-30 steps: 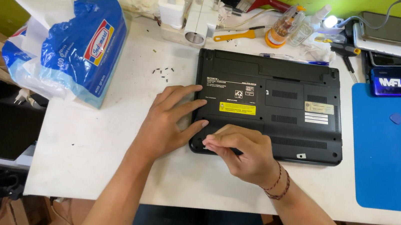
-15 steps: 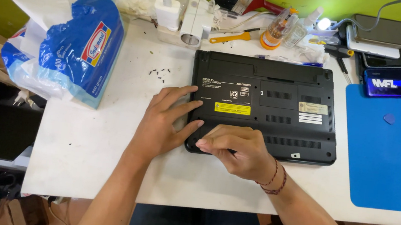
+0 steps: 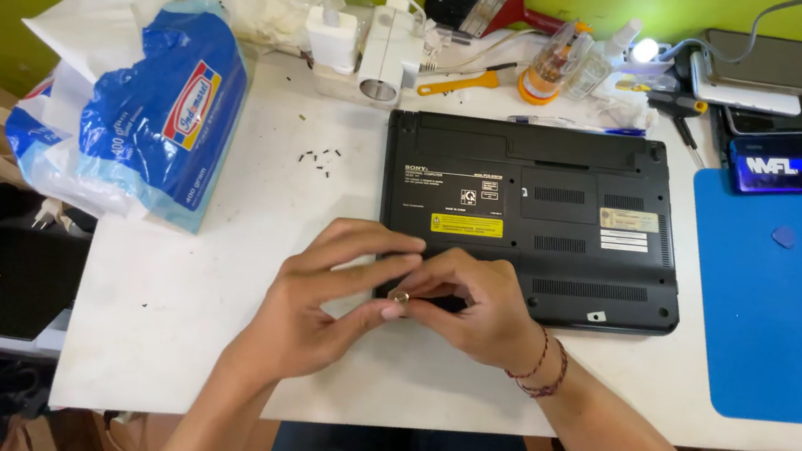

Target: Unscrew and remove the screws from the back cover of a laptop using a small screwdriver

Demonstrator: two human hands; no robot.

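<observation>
Hands had drawn together at the near-left corner of the black laptop [image 3: 532, 220], which lay upside down on the white counter [image 3: 207, 334]. Half a second earlier the left hand [image 3: 316, 312] had lain flat, fingers spread over that corner, while the right hand [image 3: 472, 309] pressed down beside it; now both had lifted a little and met, fingertips pinched around a small round metal piece [image 3: 400, 297] — a coin-shaped part, though too small to name with certainty. The left hand was curled, thumb and forefinger closing on the piece from its own side; the right hand was likewise half-closed, its fingers bunched against the same piece, a red cord bracelet [image 3: 541, 364] at the wrist. Which hand bore the piece's weight could not be told.

Judging by that shift, the work had passed from bracing the case to handling something small just over its near edge. The laptop itself seemed unmoved but for the camera's drift.

Beyond the left hand, a scatter of tiny dark screws [image 3: 320, 158] lay on the counter, and farther out a blue plastic package [image 3: 157, 117]. Well beyond the right hand sat a blue mat [image 3: 782, 329] with a small pick [image 3: 783, 236] on it — and, at the far edge, an orange-handled tool [image 3: 457, 83].
</observation>
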